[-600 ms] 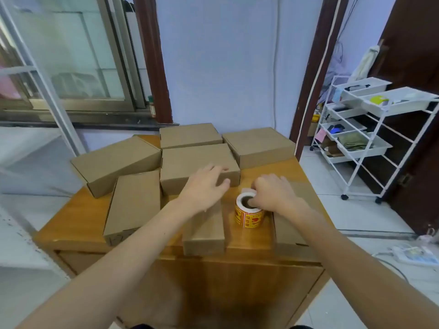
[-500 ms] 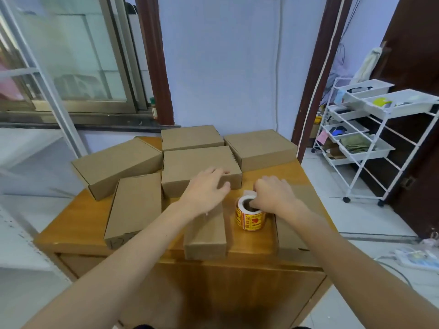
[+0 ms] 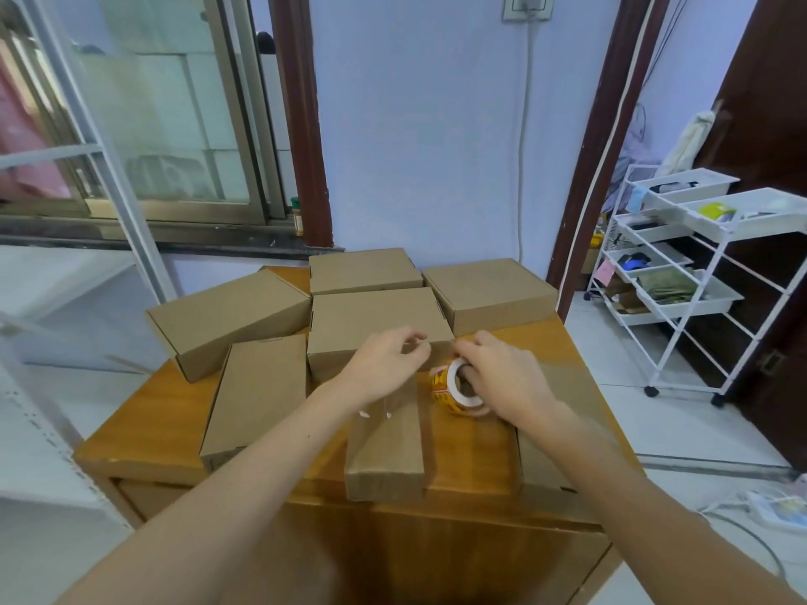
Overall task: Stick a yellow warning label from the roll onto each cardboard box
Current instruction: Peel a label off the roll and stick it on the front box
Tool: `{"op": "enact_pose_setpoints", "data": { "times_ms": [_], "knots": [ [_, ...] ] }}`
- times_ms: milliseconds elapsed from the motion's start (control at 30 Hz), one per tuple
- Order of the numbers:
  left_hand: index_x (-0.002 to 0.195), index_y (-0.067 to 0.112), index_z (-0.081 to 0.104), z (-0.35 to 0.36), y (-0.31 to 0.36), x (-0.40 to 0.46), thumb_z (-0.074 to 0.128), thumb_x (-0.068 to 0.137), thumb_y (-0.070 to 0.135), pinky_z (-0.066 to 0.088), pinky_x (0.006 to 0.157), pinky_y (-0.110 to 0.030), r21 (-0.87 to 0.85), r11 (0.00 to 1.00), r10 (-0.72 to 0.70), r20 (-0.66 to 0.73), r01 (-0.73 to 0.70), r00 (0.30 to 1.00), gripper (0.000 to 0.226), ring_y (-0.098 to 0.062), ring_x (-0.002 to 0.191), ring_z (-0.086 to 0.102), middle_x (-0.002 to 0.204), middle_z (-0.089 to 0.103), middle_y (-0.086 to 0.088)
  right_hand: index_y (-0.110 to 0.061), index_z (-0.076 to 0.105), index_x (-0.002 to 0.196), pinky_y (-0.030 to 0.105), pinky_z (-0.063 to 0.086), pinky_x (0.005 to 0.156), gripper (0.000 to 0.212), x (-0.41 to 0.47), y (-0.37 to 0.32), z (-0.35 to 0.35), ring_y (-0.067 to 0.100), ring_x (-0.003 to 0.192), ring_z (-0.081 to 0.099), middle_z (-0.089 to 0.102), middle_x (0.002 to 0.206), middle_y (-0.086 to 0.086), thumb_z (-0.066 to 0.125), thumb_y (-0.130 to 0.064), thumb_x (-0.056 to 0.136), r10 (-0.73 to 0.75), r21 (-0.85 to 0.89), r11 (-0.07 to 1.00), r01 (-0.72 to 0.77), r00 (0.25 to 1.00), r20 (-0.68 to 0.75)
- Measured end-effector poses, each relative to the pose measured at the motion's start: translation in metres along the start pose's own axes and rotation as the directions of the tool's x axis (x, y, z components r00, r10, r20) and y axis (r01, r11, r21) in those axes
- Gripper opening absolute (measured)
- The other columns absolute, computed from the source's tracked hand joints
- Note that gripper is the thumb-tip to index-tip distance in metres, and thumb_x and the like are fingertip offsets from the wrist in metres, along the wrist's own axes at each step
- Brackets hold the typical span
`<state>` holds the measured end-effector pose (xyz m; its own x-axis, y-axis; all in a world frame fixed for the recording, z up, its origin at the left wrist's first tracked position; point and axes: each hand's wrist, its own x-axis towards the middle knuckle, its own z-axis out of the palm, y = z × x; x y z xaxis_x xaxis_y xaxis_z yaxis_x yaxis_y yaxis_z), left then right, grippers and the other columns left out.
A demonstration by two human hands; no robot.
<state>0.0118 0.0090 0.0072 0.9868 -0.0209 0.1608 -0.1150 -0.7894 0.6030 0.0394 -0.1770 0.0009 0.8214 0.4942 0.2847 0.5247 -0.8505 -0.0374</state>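
Note:
Several plain brown cardboard boxes lie on a wooden table (image 3: 144, 434). The yellow label roll (image 3: 452, 388) is tipped on its side near the table's middle, its white core facing me. My right hand (image 3: 502, 377) grips the roll, with fingers inside the core. My left hand (image 3: 384, 364) hovers just left of the roll, over the front edge of the middle box (image 3: 371, 320), fingers curled and pinched near the roll's top. Below it lies a narrow box (image 3: 386, 451). Another box (image 3: 550, 456) sits partly hidden under my right forearm. No box shows a label.
More boxes sit at the left (image 3: 257, 390), far left (image 3: 227, 316), back middle (image 3: 362, 270) and back right (image 3: 489, 292). A white wire trolley (image 3: 685, 272) stands on the floor to the right. A sliding window (image 3: 144, 124) is behind at the left.
The roll has tipped from standing upright onto its side in my right hand. My left hand has drawn its fingers together beside the roll. The camera has tilted up slightly.

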Motion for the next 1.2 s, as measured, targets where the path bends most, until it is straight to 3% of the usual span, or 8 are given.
{"op": "enact_pose_setpoints", "data": {
  "times_ms": [267, 367, 433, 567, 767, 867, 1033, 1200],
  "knots": [
    [0.135, 0.029, 0.052, 0.007, 0.008, -0.002, 0.065, 0.082, 0.058, 0.050, 0.088, -0.020, -0.232, 0.973, 0.039, 0.179, 0.004, 0.983, 0.062, -0.003, 0.107, 0.060, 0.122, 0.065, 0.007, -0.024, 0.065, 0.117, 0.033, 0.053, 0.053, 0.025, -0.014, 0.002, 0.012, 0.019, 0.088, 0.069, 0.067, 0.119, -0.004, 0.058, -0.021, 0.093, -0.104, 0.116, 0.983, 0.140, 0.956, -0.274],
    [0.127, 0.028, 0.059, 0.011, 0.007, -0.001, 0.072, 0.079, 0.051, 0.053, 0.089, -0.025, -0.250, 0.968, 0.039, 0.101, -0.013, 0.994, 0.055, -0.004, 0.100, 0.063, 0.112, 0.068, 0.009, -0.026, 0.056, 0.124, 0.033, 0.056, 0.062, 0.033, -0.011, 0.003, 0.012, 0.013, 0.092, 0.065, 0.051, 0.134, -0.010, 0.060, -0.029, 0.092, 0.040, 0.229, 0.973, 0.017, 0.970, -0.241],
    [0.125, 0.027, 0.060, 0.013, 0.007, 0.000, 0.072, 0.079, 0.049, 0.053, 0.088, -0.027, -0.174, 0.984, 0.042, 0.014, -0.039, 0.999, 0.052, -0.006, 0.098, 0.062, 0.108, 0.067, 0.010, -0.026, 0.050, 0.121, 0.031, 0.053, 0.062, 0.036, -0.011, 0.001, 0.007, 0.013, 0.084, 0.061, 0.044, 0.126, -0.008, 0.064, -0.034, 0.088, 0.210, 0.344, 0.931, -0.126, 0.953, -0.220],
    [0.131, 0.028, 0.056, 0.018, 0.009, -0.001, 0.071, 0.079, 0.051, 0.054, 0.087, -0.030, -0.116, 0.991, 0.058, -0.126, -0.073, 0.990, 0.058, -0.008, 0.098, 0.061, 0.107, 0.065, 0.009, -0.020, 0.058, 0.092, 0.026, 0.049, 0.059, 0.015, -0.016, 0.000, -0.002, 0.012, 0.072, 0.059, 0.062, 0.086, -0.006, 0.059, -0.035, 0.092, 0.396, 0.637, 0.717, -0.284, 0.917, -0.038],
    [0.136, 0.029, 0.051, 0.026, 0.020, -0.003, 0.068, 0.082, 0.053, 0.053, 0.089, -0.029, -0.063, 0.978, 0.182, -0.202, -0.198, 0.962, 0.062, -0.008, 0.105, 0.059, 0.119, 0.065, 0.009, -0.011, 0.074, 0.089, 0.028, 0.046, 0.054, 0.045, -0.017, -0.012, -0.011, 0.015, 0.065, 0.056, 0.074, 0.076, 0.006, 0.050, -0.050, 0.094, 0.412, 0.874, 0.097, -0.476, 0.819, 0.400],
    [0.134, 0.030, 0.052, 0.025, 0.018, -0.005, 0.070, 0.081, 0.049, 0.052, 0.091, -0.034, -0.062, 0.975, 0.202, -0.165, -0.215, 0.965, 0.059, -0.010, 0.106, 0.058, 0.119, 0.064, 0.009, -0.016, 0.076, 0.095, 0.028, 0.040, 0.059, 0.055, -0.019, -0.013, -0.007, 0.016, 0.072, 0.048, 0.069, 0.082, 0.009, 0.053, -0.065, 0.085, 0.415, 0.879, -0.006, -0.477, 0.799, 0.436],
    [0.133, 0.033, 0.053, 0.023, 0.012, -0.009, 0.067, 0.083, 0.053, 0.051, 0.095, -0.036, -0.099, 0.968, 0.223, -0.089, -0.232, 0.971, 0.055, -0.009, 0.110, 0.057, 0.124, 0.062, 0.008, -0.017, 0.077, 0.091, 0.028, 0.039, 0.061, 0.032, -0.023, -0.015, -0.005, 0.012, 0.070, 0.054, 0.073, 0.079, 0.002, 0.061, -0.044, 0.091, 0.408, 0.899, -0.096, -0.428, 0.807, 0.427],
    [0.134, 0.039, 0.055, 0.021, 0.006, -0.012, 0.059, 0.087, 0.058, 0.033, 0.107, -0.031, -0.052, 0.969, 0.237, -0.072, -0.241, 0.969, 0.050, -0.006, 0.137, 0.030, 0.157, 0.027, 0.013, -0.010, 0.077, 0.087, 0.022, 0.044, 0.052, 0.036, -0.023, -0.019, -0.005, 0.011, 0.058, 0.055, 0.068, 0.070, 0.005, 0.059, -0.040, 0.092, 0.474, 0.905, -0.035, -0.425, 0.790, 0.389]
  ]
}}
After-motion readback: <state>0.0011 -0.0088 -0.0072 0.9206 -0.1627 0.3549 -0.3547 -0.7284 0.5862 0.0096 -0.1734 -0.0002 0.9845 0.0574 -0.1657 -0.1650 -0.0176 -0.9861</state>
